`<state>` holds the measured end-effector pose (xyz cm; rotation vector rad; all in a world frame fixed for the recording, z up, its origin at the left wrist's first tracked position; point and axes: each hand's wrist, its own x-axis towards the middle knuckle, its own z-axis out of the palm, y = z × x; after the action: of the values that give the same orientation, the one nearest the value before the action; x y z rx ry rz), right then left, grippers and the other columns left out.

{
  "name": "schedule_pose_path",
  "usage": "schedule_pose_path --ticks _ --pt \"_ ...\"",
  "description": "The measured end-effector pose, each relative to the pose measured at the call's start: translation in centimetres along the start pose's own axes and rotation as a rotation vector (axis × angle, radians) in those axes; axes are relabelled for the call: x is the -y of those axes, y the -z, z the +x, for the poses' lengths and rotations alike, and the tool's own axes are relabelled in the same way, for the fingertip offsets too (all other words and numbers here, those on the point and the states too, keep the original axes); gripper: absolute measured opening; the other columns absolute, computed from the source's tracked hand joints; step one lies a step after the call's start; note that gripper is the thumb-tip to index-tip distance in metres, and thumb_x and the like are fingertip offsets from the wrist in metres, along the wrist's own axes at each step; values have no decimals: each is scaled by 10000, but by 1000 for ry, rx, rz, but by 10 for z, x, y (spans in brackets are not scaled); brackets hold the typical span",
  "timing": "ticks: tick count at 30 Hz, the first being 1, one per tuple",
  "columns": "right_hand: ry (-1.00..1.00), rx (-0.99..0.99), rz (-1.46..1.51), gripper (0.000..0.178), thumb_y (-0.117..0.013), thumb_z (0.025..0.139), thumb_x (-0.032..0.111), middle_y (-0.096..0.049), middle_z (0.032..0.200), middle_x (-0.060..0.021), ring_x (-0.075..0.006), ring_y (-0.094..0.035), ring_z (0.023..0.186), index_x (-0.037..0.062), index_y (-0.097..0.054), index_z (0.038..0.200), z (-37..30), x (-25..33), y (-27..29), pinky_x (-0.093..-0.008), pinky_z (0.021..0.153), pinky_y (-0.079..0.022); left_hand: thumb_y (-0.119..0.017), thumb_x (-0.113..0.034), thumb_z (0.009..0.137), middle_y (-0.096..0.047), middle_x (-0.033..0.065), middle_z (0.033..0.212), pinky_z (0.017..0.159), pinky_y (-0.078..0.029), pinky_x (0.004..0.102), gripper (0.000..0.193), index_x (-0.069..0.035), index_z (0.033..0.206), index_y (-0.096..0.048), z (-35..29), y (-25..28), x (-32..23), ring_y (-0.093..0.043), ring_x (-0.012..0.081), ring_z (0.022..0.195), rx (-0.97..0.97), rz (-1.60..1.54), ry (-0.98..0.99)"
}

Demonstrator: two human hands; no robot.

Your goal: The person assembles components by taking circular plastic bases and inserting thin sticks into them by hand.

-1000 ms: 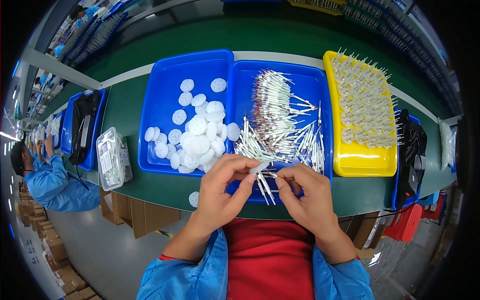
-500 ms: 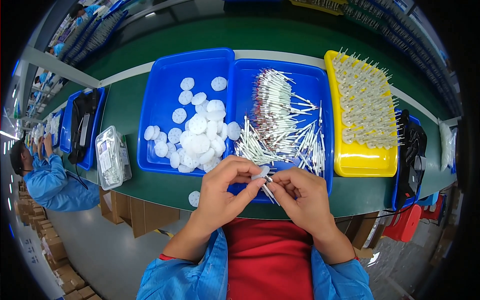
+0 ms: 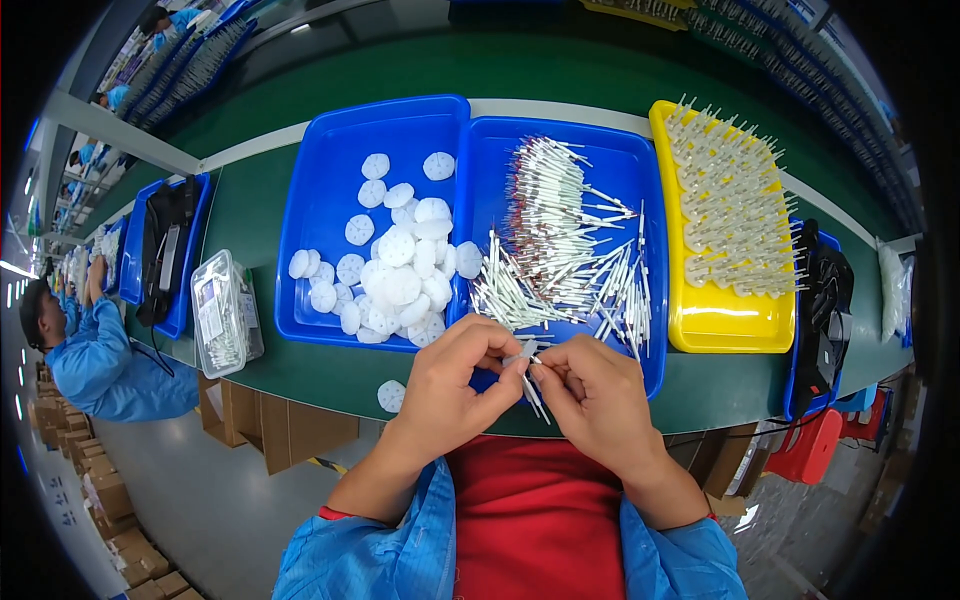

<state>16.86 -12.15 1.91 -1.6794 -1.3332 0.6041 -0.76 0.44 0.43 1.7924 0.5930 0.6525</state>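
A green counter [image 3: 250, 225] spans the frame, bearing a blue tray [image 3: 332, 142] left of centre. At lower centre, the right hand [image 3: 595, 395] curls inward, its grip too hidden to tell; the left hand [image 3: 455, 385], nearly closed, pinches a white disc [image 3: 525, 349] above slim white rods [image 3: 537, 402].

Co-worker in blue [image 3: 118, 375] is far L, cardbd boxes [image 3: 290, 430] lwr L, red stool [image 3: 812, 445] R.
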Motion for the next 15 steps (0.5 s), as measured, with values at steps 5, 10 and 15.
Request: schedule_pose_path --ticks 5,10,15 --pt "15 -10 19 146 -860 986 5 -739 923 -123 -269 -736 719 9 -761 1093 1 5 1 -375 623 -554 -846 33 961 -742 130 1133 836 -676 312 212 19 1148 -749 -1 -4 10 -776 212 975 -60 -80 -64" --pt "85 -53 29 186 -880 970 0 -755 947 -124 -263 -745 733 10 -773 1121 0 -1 -3 -370 632 -562 -846 40 944 -723 166 1280 889 -672 329 283 4 1216 -780 0 -5 4 -794 252 1119 -140 -122 -133" --pt "103 -38 18 182 -868 980 4 -772 973 -141 -296 -760 762 9 -775 1136 -1 -2 -3 -379 657 -578 -857 33 923 -721 167 1313 906 -648 343 323 -11 1238 -805 1 5 3 -790 254 1100 -50 65 -197"
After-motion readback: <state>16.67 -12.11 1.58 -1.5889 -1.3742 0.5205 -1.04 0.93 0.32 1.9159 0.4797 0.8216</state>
